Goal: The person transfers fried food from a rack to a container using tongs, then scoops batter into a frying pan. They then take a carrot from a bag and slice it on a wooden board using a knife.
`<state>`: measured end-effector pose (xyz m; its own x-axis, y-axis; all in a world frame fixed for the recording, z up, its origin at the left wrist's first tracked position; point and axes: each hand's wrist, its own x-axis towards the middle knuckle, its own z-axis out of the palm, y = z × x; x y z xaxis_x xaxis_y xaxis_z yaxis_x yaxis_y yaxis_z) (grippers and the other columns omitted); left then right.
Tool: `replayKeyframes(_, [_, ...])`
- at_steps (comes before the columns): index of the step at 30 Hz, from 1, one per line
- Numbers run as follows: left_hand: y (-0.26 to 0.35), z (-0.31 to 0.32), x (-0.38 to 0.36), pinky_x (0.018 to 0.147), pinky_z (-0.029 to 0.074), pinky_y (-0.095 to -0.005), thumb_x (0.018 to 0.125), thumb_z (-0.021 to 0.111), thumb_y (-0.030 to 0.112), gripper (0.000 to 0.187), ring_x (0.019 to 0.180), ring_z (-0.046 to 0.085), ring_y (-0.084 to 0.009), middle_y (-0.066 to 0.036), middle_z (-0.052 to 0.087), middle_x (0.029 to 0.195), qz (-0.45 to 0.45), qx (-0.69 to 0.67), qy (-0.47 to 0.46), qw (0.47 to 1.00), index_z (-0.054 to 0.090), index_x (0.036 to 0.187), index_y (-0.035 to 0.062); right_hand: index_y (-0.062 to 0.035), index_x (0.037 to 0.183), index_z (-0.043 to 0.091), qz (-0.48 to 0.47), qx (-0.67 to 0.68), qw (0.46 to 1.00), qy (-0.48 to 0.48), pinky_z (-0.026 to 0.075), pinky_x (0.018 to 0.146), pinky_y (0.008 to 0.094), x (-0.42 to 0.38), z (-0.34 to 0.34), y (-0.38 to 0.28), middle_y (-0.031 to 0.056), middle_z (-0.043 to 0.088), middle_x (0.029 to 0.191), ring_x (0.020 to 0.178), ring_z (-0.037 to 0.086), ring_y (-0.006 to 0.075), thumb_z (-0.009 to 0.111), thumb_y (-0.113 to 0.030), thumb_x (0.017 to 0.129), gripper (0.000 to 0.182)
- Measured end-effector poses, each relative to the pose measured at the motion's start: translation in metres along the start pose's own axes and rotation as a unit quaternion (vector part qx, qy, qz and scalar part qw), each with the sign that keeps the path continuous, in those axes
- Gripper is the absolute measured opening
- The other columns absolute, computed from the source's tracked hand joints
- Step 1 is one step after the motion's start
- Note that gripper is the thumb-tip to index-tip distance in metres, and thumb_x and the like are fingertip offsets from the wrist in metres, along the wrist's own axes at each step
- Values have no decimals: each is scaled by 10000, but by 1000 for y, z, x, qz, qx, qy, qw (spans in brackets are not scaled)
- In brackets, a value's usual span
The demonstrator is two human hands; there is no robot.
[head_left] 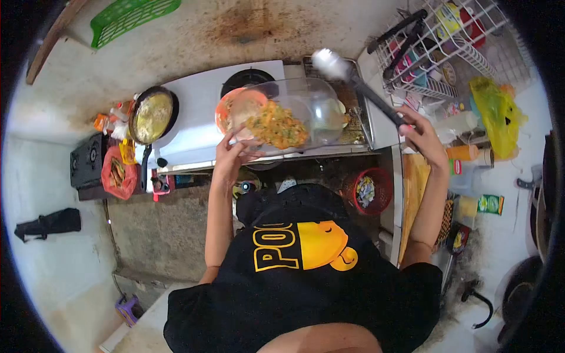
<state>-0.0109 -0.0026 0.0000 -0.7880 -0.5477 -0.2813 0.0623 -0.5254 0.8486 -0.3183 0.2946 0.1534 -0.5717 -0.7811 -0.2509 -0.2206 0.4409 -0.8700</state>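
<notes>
Steady the clear plastic container (297,105), left fingers (226,143) pinching its edge, right fingers (415,116) gripping the long black-handled utensil (376,100).

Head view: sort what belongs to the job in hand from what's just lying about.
In the job:
- clear container, left hand
- chopped food inside
- long-handled utensil, right hand
- probably orange bowl, frying pan

Apparently just about:
- green rack
- yellow-green bag
- red basket
</notes>
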Motion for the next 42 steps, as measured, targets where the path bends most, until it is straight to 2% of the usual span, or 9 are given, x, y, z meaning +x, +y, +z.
replayKeyframes(4, [9,-18,-10,755,589,-413,877,516,99,534,811,689,-360,-287,641,1027,40,42,46,997,343,1370,-11,-97,1227,531,130,123,972,150,254,357,187,-12,-4,37,-20,519,715,429,395,32,601,-415,895,465])
replayKeyframes(7, [16,-33,-13,775,589,-422,884,492,76,520,818,689,-354,-294,635,1034,57,52,70,995,338,1373,-11,-111,964,556,268,133,949,96,253,324,197,2,11,98,-3,502,675,394,380,56,631,-538,838,452])
replayKeyframes(11, [26,-33,-18,776,589,-439,892,457,71,507,831,689,-346,-292,640,1019,58,74,121,988,335,1378,-11,-112,917,527,375,205,902,61,282,324,226,27,50,179,29,514,656,386,397,87,624,-554,835,460])
replayKeyframes(17, [26,-27,-28,684,608,-377,837,467,20,546,742,699,-309,-279,655,967,65,39,143,987,337,1364,-43,-122,883,507,385,259,883,69,290,311,238,49,63,222,40,491,599,365,375,95,595,-557,853,445])
replayKeyframes(18, [26,-29,-31,775,595,-457,872,457,44,506,986,650,-347,-286,609,1076,53,71,125,988,350,1361,-36,-124,876,503,404,231,883,62,291,305,236,53,60,219,40,490,595,363,374,94,586,-554,859,438])
replayKeyframes(21, [25,-24,-33,762,601,-449,869,451,37,505,998,644,-349,-285,600,1087,34,82,126,988,353,1360,-32,-135,864,495,436,220,872,29,305,298,220,67,41,208,41,491,585,361,375,89,559,-555,873,425])
replayKeyframes(33, [4,-33,-31,679,611,-374,822,456,5,559,810,695,-305,-277,643,1010,25,90,132,987,374,1375,-7,-73,876,459,492,259,814,-169,316,324,190,111,11,204,74,497,639,404,363,69,486,-554,900,482])
replayKeyframes(38, [6,-33,-37,665,597,-350,860,498,43,523,741,702,-293,-218,667,947,34,97,161,982,411,1376,47,-44,947,479,563,380,688,-255,303,337,196,129,-1,207,66,463,683,436,339,66,404,-590,909,552])
replayKeyframes(42, [10,-31,-39,671,596,-353,854,501,40,532,762,702,-298,-219,665,961,36,87,149,984,409,1378,48,0,958,454,603,386,655,-243,304,356,214,141,1,198,60,450,692,449,332,66,354,-626,903,636])
